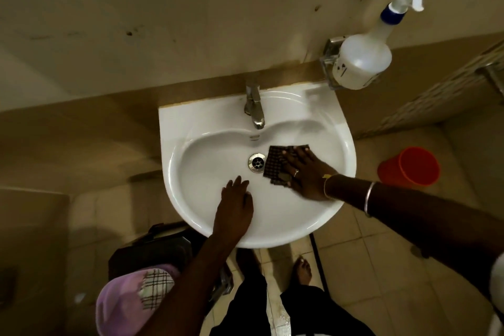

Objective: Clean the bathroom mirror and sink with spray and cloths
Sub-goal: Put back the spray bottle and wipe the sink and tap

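Observation:
The white sink (321,123) is fixed to the wall, with a chrome tap (254,106) at its back and a drain (256,162) in the bowl. My right hand (305,174) presses a dark checked cloth (274,163) flat against the bowl, just right of the drain, fingers spread. My left hand (236,203) rests inside the front of the bowl with straight fingers and holds nothing. A white spray bottle (365,60) with a blue collar sits in a wall holder at the upper right, above the sink's right corner. No mirror is in view.
An orange cup or bucket (410,166) stands on the tiled floor to the right of the sink. A dark bag (152,251) and a purple cloth with a checked patch (131,300) lie below the sink at left. My feet stand under the sink's front.

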The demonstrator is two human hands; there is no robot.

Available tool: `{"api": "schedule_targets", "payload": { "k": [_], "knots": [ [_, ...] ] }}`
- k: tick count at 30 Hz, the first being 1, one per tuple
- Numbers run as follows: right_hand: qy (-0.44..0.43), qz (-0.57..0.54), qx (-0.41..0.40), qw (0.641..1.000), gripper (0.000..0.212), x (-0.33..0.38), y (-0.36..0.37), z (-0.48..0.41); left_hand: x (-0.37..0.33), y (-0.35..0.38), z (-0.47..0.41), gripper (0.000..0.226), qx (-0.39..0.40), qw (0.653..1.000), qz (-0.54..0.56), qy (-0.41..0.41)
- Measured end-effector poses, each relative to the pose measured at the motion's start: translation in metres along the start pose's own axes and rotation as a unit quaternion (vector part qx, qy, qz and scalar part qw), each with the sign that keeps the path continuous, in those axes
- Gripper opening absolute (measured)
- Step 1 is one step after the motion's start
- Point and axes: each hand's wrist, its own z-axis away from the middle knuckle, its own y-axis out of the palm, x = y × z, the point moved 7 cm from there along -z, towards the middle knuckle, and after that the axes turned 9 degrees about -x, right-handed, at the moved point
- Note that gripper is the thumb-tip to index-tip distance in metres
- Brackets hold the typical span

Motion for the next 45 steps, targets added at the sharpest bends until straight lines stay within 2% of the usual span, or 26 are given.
{"api": "schedule_targets", "payload": {
  "k": [3,6,11,14,20,25,28,30,35,38,42,45],
  "knots": [
    [-0.041,0.032,-0.040,0.998,0.068,-0.009,-0.007,-0.019,0.001,-0.001,0.004,0.044,-0.007,1.000,-0.014,0.012],
    [-0.078,0.062,-0.052,0.994,0.069,-0.008,-0.011,-0.036,0.000,-0.004,0.006,0.045,-0.012,1.000,-0.007,0.017],
    [-0.086,0.091,-0.035,0.992,0.074,-0.006,-0.010,-0.047,-0.006,-0.004,0.005,0.051,-0.002,0.999,-0.009,0.034],
    [-0.053,0.084,-0.008,0.995,0.073,-0.002,-0.003,-0.041,-0.006,-0.004,0.006,0.055,0.004,0.999,-0.017,0.039],
    [0.088,0.044,0.009,0.995,0.081,-0.003,-0.016,0.005,-0.003,-0.008,0.008,0.044,0.010,1.000,-0.016,0.007],
    [0.098,0.044,0.052,0.993,0.077,-0.020,-0.029,0.046,-0.007,-0.013,0.016,0.044,0.028,1.000,-0.005,-0.003],
    [0.089,0.054,0.078,0.991,0.096,-0.016,-0.030,0.069,-0.009,-0.016,0.019,0.044,0.040,0.999,0.002,-0.017],
    [0.091,0.040,0.077,0.992,0.098,-0.007,-0.032,0.082,-0.011,-0.018,0.021,0.044,0.043,0.999,0.008,-0.018],
    [0.071,0.020,0.028,0.997,0.067,0.029,-0.035,0.102,-0.016,-0.028,0.022,0.042,0.043,0.999,0.003,-0.006],
    [0.038,0.003,-0.037,0.999,0.053,0.056,-0.035,0.113,-0.011,-0.039,0.024,0.042,0.029,0.999,0.011,-0.006],
    [0.049,-0.038,-0.136,0.989,0.049,0.083,-0.040,0.127,-0.004,-0.055,0.028,0.041,0.006,0.999,0.025,-0.024],
    [0.062,-0.047,-0.129,0.989,0.050,0.106,-0.039,0.128,-0.001,-0.063,0.031,0.041,-0.005,0.999,0.032,-0.032]
  ]
}}
